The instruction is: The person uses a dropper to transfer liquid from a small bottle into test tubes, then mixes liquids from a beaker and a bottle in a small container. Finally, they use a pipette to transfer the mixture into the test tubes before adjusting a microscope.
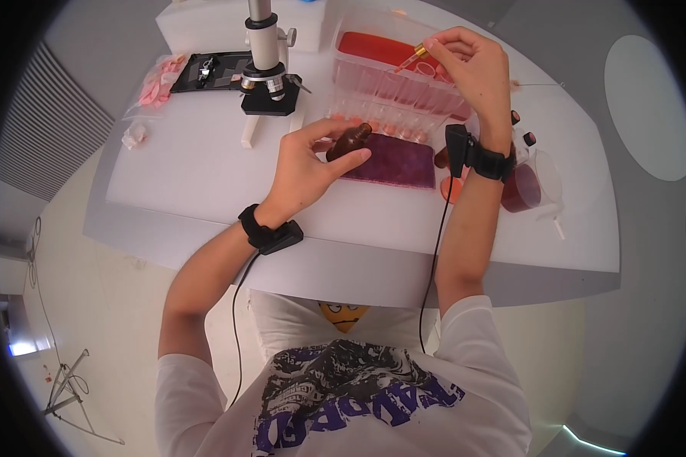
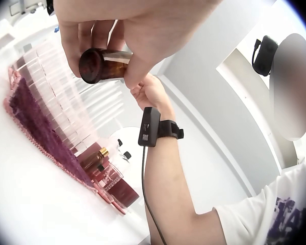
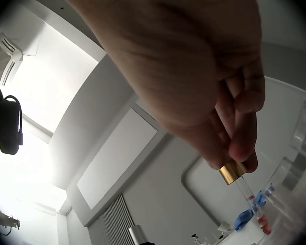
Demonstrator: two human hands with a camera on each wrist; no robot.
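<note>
In the head view my left hand (image 1: 301, 169) grips a small brown glass bottle (image 1: 349, 142), its mouth uncapped, tilted up to the right over a purple cloth (image 1: 396, 161). The left wrist view shows the bottle's round base (image 2: 91, 66) between thumb and fingers. Farther back, my right hand (image 1: 479, 75) pinches a gold-collared glass dropper (image 1: 417, 55) by its top. Red liquid sits in the dropper's glass tube (image 3: 263, 220), which slants down close to clear tubes (image 1: 425, 70) in front of the red-filled plastic box (image 1: 351, 74).
A microscope (image 1: 265, 46) stands left of the box, beside a black tray (image 1: 225, 70) and bagged pink pieces (image 1: 157, 85). Short clear vessels (image 1: 390, 128) line the cloth's far edge. At right are a dark-red-filled beaker (image 1: 521, 189) and a second brown bottle (image 2: 93, 160).
</note>
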